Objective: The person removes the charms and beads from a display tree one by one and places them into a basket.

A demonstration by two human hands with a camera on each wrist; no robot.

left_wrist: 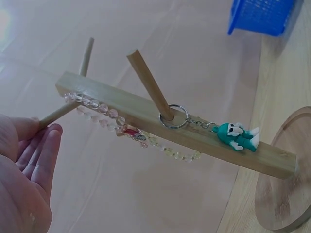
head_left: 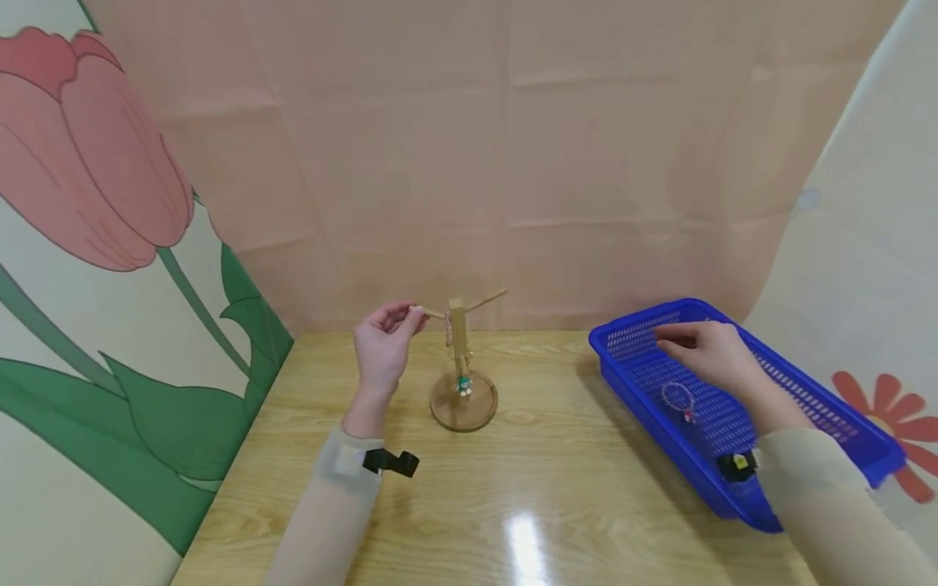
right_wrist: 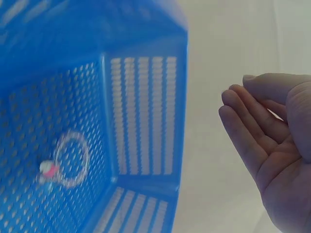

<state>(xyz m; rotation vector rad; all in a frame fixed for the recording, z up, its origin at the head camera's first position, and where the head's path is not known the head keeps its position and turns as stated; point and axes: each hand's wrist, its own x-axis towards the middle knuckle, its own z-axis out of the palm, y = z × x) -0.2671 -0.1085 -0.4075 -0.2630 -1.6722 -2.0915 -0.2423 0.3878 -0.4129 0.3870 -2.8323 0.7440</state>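
- Nearest you: your left hand is raised beside the wooden stand, fingertips pinching the tip of its left peg; the left wrist view confirms the grip, fingers curled against the dowel end.
- Your right hand hovers over the blue basket; its grip is relaxed and holds nothing, as the right wrist view shows with the fingers loosely together.
- Only the left wrist view resolves what hangs on the stand: a bead bracelet of pale translucent beads and a keyring with a small teal figure.
- In the basket's perforated plastic floor lies a clear bracelet with a pink charm, blurred there and tiny in the head view.
- The stand's round base sits mid-counter, glossy pale wood.
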